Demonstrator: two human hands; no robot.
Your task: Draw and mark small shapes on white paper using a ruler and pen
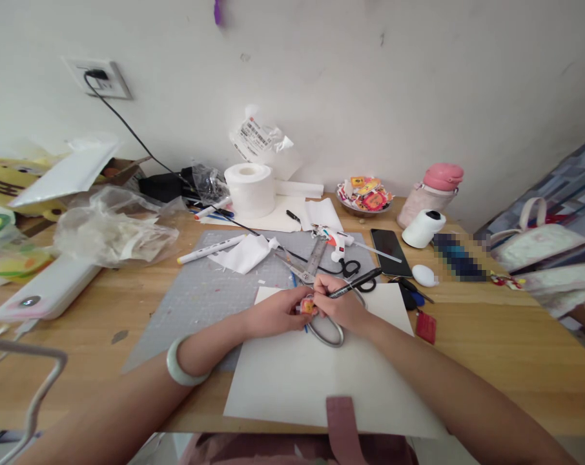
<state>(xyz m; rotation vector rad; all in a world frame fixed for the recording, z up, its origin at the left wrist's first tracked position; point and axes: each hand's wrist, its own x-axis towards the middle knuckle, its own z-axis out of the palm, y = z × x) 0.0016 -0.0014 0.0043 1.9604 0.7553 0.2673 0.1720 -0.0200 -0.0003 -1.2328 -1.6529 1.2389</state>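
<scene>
One partly hidden orange piece (308, 307) is pinched in the left hand (274, 314); the right hand (341, 306) grips a marker (358, 282).

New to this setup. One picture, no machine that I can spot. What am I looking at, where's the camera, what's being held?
There's no robot here: you're seeing a person's two bare hands. The single picture comes from a camera worn on their head, looking forward and down, so the forearms enter from the bottom.

The left hand pinches a small orange-and-yellow piece. The right hand grips a black pen; its tip is too hidden to say whether it touches the piece.

Beneath them, a white sheet partly covers a gray cutting mat. Farther back are a glue gun, a white paper roll and a bowl of colorful pieces. A phone lies to the right.
</scene>
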